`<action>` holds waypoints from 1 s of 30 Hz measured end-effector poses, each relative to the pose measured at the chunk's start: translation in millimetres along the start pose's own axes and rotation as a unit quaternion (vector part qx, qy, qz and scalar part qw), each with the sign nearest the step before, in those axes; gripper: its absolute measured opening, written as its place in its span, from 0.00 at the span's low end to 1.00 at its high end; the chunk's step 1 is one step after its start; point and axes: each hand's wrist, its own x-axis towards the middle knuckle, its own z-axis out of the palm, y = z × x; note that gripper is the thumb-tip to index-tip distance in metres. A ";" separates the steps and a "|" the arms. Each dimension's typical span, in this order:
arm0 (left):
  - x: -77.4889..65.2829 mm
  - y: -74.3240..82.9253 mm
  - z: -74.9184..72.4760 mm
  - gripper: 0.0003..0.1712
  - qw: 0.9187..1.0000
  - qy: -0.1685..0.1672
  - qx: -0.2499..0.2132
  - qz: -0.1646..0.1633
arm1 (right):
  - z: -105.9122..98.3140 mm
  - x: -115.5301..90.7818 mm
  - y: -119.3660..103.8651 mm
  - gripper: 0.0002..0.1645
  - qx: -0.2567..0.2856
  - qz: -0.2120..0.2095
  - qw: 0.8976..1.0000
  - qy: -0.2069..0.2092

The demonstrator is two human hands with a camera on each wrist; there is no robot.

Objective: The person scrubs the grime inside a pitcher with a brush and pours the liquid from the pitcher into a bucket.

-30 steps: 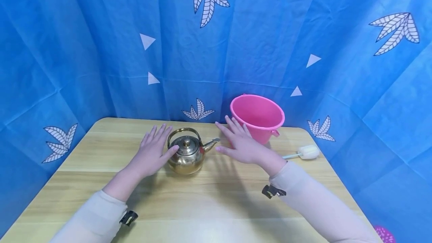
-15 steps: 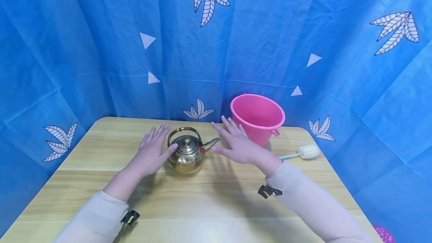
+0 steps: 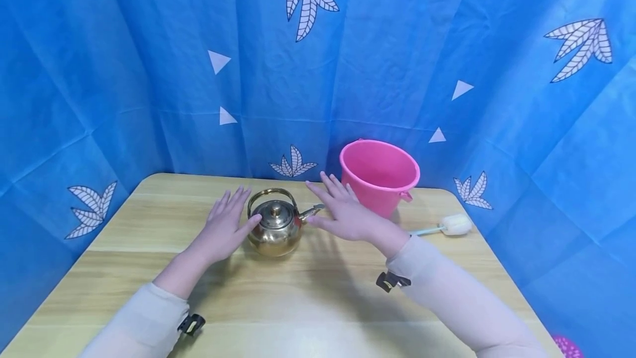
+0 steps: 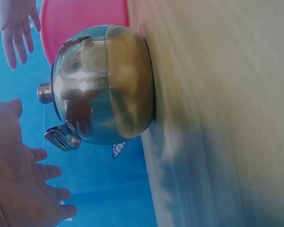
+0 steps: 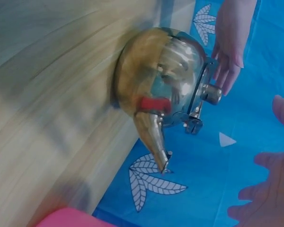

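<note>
A shiny gold kettle (image 3: 274, 236) with a knobbed lid and an arched handle (image 3: 271, 191) stands upright on the wooden table, its spout pointing right. My left hand (image 3: 226, 225) hovers at the kettle's left side, fingers spread and thumb overlapping the lid's edge in the head view. On the other side, my right hand (image 3: 348, 214) is held above the table with straight, spread fingers, its thumb by the spout (image 5: 153, 137). Neither hand grips anything. Behind the right hand is a pink bucket (image 3: 380, 181), partly covered by the fingers.
A white sponge brush (image 3: 456, 225) with a pale blue stick lies at the table's right, its stick partly hidden by the right arm. Blue curtains (image 3: 387, 59) with leaf prints enclose the back and sides of the wooden table (image 3: 278, 297).
My right hand has drifted left, toward the kettle's spout. The left hand is almost still, and the kettle, bucket and brush stay in place.
</note>
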 end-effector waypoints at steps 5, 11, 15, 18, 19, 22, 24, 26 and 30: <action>0.8 0.5 2.9 0.44 1.000 0.000 -0.009 0.003 | 1.2 0.3 -1.3 0.48 0.005 0.004 1.000 -0.003; -0.5 0.1 3.1 0.44 1.000 0.004 -0.030 0.000 | 2.5 4.8 -6.5 0.48 0.012 -0.007 1.000 -0.005; -2.2 -1.3 5.6 0.44 0.999 0.005 -0.046 -0.002 | 5.6 7.8 -9.3 0.48 0.001 -0.009 1.000 -0.007; -2.1 -1.8 6.7 0.43 0.999 0.007 -0.052 -0.007 | 7.6 9.7 -10.6 0.48 -0.002 -0.014 1.000 -0.002; -2.1 -1.9 7.0 0.43 0.998 0.008 -0.055 -0.008 | 8.3 10.3 -11.1 0.48 -0.003 -0.014 1.000 -0.001; -2.1 -1.8 7.8 0.43 0.998 0.009 -0.068 -0.012 | 9.9 11.6 -13.4 0.48 0.001 -0.013 1.000 -0.001; -2.1 -1.7 8.8 0.43 0.997 0.009 -0.074 -0.015 | 10.7 12.5 -15.3 0.48 0.006 -0.012 1.000 -0.004; -2.2 -1.8 9.9 0.43 0.997 0.009 -0.079 -0.017 | 11.3 13.3 -17.8 0.48 0.013 -0.012 1.000 -0.007; -1.8 -2.8 11.5 0.43 0.996 0.008 -0.090 -0.025 | 14.2 16.2 -20.9 0.46 0.018 -0.013 1.000 -0.010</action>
